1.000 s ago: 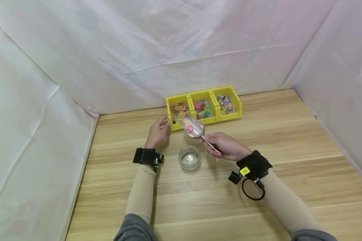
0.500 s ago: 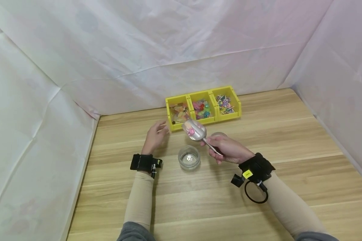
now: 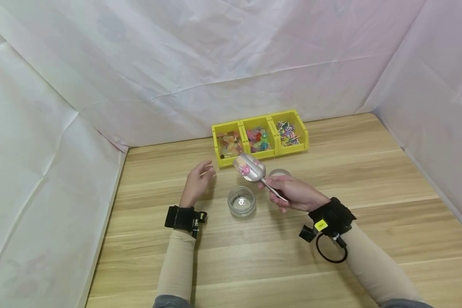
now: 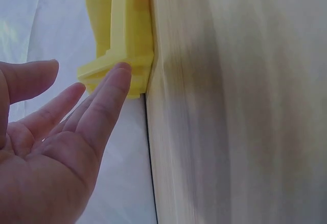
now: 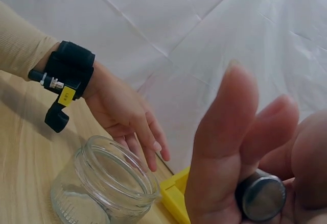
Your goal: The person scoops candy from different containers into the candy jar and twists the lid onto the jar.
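Observation:
My right hand (image 3: 296, 192) grips the handle of a metal scoop (image 3: 256, 170), held above the table. On the scoop lie a pink candy-like piece (image 3: 245, 170) and an orange one. Below and left of the scoop stands a glass jar (image 3: 241, 202), its mouth up; in the right wrist view the jar (image 5: 102, 185) looks clear-walled. My left hand (image 3: 196, 182) hovers beside the jar with loosely bent fingers and holds nothing. Ahead of it is a yellow three-part bin (image 3: 226, 161). In the left wrist view the left hand (image 4: 66, 147) shows its fingers extended toward the bin.
The bin's left compartment holds orange and brownish pieces (image 3: 231, 143), the middle one colourful gem-like pieces (image 3: 259, 139), the right one small striped lollipops (image 3: 288, 132). A round clear item (image 3: 279, 172) sits partly behind my right hand. White cloth (image 3: 231, 51) walls the table (image 3: 254, 265).
My left hand has drawn back from the bin's left side toward me. The right hand and scoop have shifted slightly right and toward me, uncovering the round clear item.

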Available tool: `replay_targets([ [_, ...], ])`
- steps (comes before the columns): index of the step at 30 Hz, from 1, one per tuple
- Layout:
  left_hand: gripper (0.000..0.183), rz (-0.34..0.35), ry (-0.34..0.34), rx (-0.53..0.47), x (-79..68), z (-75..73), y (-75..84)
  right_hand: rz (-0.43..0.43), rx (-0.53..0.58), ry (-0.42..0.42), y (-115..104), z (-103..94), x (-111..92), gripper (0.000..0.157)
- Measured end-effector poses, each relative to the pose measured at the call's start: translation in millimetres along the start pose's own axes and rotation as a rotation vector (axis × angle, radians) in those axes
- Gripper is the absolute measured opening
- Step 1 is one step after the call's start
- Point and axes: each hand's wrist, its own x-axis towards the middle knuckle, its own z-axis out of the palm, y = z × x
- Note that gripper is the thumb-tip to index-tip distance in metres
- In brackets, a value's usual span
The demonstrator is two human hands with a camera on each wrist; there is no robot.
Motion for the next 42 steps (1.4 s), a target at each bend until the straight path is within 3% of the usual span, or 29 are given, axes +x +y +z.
replay_targets([
  [13,0.044,0.007,-0.05,0.025,-14.3,-0.5,7.3,0.024,0.009,0.003,-1,-0.5,-12,0.039],
  [23,0.046,0.01,-0.176,0.005,-27.9,-0.5,17.8,0.015,0.015,-0.024,1,-5.3,-22,0.041],
  [32,0.047,0.041,-0.337,0.011,-43.6,2.0,17.0,-0.004,-0.005,-0.054,5,-6.6,-31,0.041],
  [42,0.05,0.092,-0.407,0.02,-52.3,3.0,10.7,0.005,0.002,-0.075,9,-5.9,-38,0.039],
])
